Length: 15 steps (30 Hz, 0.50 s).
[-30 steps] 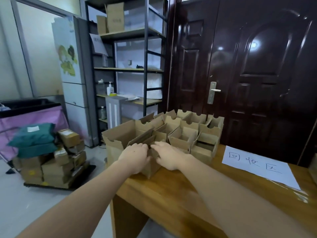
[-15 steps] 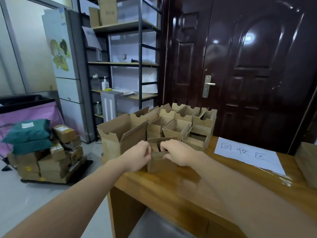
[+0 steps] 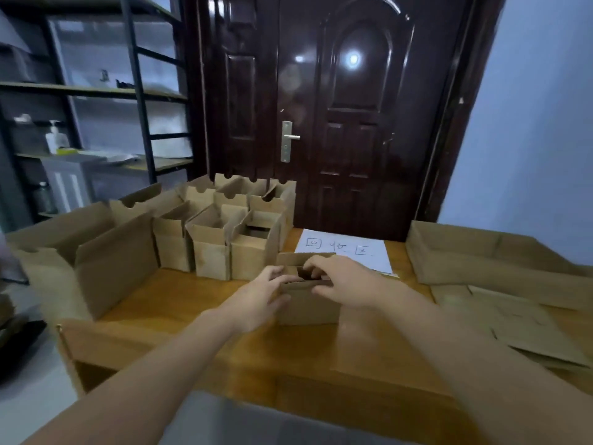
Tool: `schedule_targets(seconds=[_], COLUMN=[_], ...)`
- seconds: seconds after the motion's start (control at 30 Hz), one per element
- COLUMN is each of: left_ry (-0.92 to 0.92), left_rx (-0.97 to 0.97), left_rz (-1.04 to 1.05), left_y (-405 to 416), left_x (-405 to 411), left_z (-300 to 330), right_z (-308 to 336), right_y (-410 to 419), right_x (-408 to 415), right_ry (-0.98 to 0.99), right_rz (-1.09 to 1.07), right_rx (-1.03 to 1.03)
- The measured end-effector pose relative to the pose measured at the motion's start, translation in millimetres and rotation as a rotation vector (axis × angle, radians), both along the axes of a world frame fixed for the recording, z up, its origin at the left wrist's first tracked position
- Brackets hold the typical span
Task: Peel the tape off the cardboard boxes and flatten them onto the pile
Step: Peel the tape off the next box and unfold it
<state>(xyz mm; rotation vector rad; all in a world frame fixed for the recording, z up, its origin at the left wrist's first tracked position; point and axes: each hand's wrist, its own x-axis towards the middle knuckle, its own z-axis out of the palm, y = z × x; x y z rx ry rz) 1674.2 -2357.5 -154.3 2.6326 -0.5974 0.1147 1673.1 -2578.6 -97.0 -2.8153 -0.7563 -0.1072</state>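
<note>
Behind the wooden table (image 3: 179, 319) is a dark door (image 3: 337, 107), with shelves (image 3: 96, 91) to the left. Open boxes (image 3: 221, 232) stand in rows at the back, next to a white paper (image 3: 346, 250). Flat cardboard (image 3: 519, 319) lies in a pile on the right. Both arms reach forward to one small box (image 3: 308, 305) near the middle. The left hand (image 3: 256, 303) holds its side, and the right hand (image 3: 343, 285) pinches its top flap.
</note>
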Motion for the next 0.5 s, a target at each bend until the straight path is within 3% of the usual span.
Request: schedule_targets(seconds=[0.1,0.3,0.5], left_ry=[0.037,-0.003,-0.072], left_rx=[-0.015,-0.035,-0.027], left_rz=[-0.055,-0.166,0.007], left_y=[-45.3,-96.1,-91.8], left_x=[10.7,24.5,26.7], left_z=[-1.5,1.5,-6.2], right_z=[-0.8,-12.5,-29.2], right_y=[-56.9,-135.4,-166.8], right_x=[-7.4,-22.4,-36.4], right_ry=[0.02,-0.009,0.052], right_rz=[-0.123,-0.229,-0.397], right_rx=[0.043,-0.087,0.1])
